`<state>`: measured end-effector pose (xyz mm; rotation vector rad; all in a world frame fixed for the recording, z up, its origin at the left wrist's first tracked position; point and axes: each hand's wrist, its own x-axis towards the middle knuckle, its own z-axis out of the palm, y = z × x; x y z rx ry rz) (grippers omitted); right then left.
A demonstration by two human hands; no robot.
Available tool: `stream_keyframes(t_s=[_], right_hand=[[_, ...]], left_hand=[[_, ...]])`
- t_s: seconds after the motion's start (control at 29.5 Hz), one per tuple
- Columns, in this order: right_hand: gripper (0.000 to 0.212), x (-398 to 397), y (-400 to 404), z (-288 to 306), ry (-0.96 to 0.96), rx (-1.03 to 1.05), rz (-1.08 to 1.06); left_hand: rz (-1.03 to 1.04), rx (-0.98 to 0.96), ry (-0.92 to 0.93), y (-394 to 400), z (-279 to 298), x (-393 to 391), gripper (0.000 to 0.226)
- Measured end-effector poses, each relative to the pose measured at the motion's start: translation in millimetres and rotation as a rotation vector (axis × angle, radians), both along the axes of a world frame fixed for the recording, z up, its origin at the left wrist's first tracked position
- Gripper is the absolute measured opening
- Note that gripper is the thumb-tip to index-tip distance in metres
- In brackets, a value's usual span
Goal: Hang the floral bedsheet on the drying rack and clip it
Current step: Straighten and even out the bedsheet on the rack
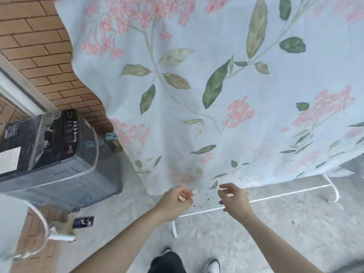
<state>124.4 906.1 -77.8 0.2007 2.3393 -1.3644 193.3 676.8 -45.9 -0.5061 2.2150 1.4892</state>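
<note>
Bedsheet (226,85) hangs draped over the rack (256,200), its lower hem just above the concrete floor (226,233), seen from the head camera. Both hands reach toward that hem: the left hand (174,201) has its fingers curled close together near the edge, though whether it pinches cloth cannot be told; the right hand (233,200) is loosely curled and holds nothing. No clips are visible, so the sheet looks unsecured. A tug at the hem or a gust could likely drag the thin cotton off its bar, or drop the hem onto the gritty, speckled floor. The fabric is pale blue, soft and wavy-edged, printed with pink blossoms and green leaves. The rack's thin white tubing curves at the feet. A grey washer (59,150) stands beside a brick wall (39,46).
</note>
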Motion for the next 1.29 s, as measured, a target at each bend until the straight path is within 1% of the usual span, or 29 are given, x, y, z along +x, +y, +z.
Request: stream_keyframes(t_s=[0.07,0.14,0.2,0.27,0.37,0.44,0.48,0.58,0.65,0.71,0.81,0.85,0.88,0.92,0.98,1.02,1.09,1.15,1.19,1.22,1.29], right_hand=[[0.02,-3,7,-28,-0.11,-0.026,-0.047],[0.027,-6,9,-49,-0.187,-0.038,-0.079],[0.034,-10,12,-77,-0.286,-0.048,-0.109],[0.041,-15,12,-95,-0.357,-0.093,-0.154],[0.053,-29,5,-129,-0.44,-0.189,-0.236],[0.06,-41,-10,-156,-0.487,-0.268,-0.286],[0.063,-44,-16,-160,-0.499,-0.296,-0.303],[0.069,-48,-41,-166,-0.518,-0.333,-0.306],[0.071,-50,-54,-152,-0.539,-0.34,-0.298],[0.072,-59,-59,-145,-0.542,-0.325,-0.275],[0.071,-67,-63,-135,-0.577,-0.3,-0.255],[0.071,-76,-63,-137,-0.592,-0.279,-0.232],[0.072,-79,-60,-140,-0.607,-0.276,-0.232],[0.072,-93,-55,-144,-0.623,-0.269,-0.185],[0.073,-123,-44,-154,-0.646,-0.253,-0.094],[0.074,-137,-38,-163,-0.669,-0.248,-0.079],[0.076,-155,-27,-176,-0.715,-0.277,-0.076],[0.078,-167,-15,-184,-0.74,-0.3,-0.143],[0.078,-173,-8,-186,-0.76,-0.317,-0.17],[0.075,-177,-5,-189,-0.781,-0.331,-0.194],[0.066,-191,1,-207,-0.812,-0.361,-0.239]], left_hand=[[0.13,0.023,-0.167,5,-44,-6,0.012],[0.208,0.016,-0.285,2,-72,-9,0.023],[0.279,0.041,-0.371,-2,-102,-15,0.037],[0.374,0.082,-0.406,-9,-122,-19,0.05],[0.586,0.175,-0.387,-16,-154,-37,0.064],[0.75,0.267,-0.346,-26,-179,-47,0.063],[0.809,0.3,-0.324,-30,-184,-48,0.063],[0.967,0.376,-0.298,-42,-198,-43,0.079],[1.069,0.412,-0.291,-45,-196,-39,0.092],[1.165,0.429,-0.251,-46,-193,-42,0.1],[1.26,0.453,-0.221,-49,-189,-49,0.095],[1.289,0.463,-0.239,-46,-187,-52,0.092],[1.275,0.465,-0.266,-44,-187,-57,0.089],[1.308,0.485,-0.276,-34,-189,-62,0.085],[1.377,0.518,-0.239,-13,-194,-76,0.078],[1.415,0.526,-0.215,-5,-196,-83,0.079],[1.55,0.55,-0.158,12,-211,-95,0.087],[1.635,0.594,-0.137,30,-221,-102,0.098],[1.65,0.628,-0.149,41,-220,-108,0.1],[1.622,0.68,-0.162,50,-227,-112,0.097],[1.52,0.85,-0.17,72,-259,-129,0.084]])
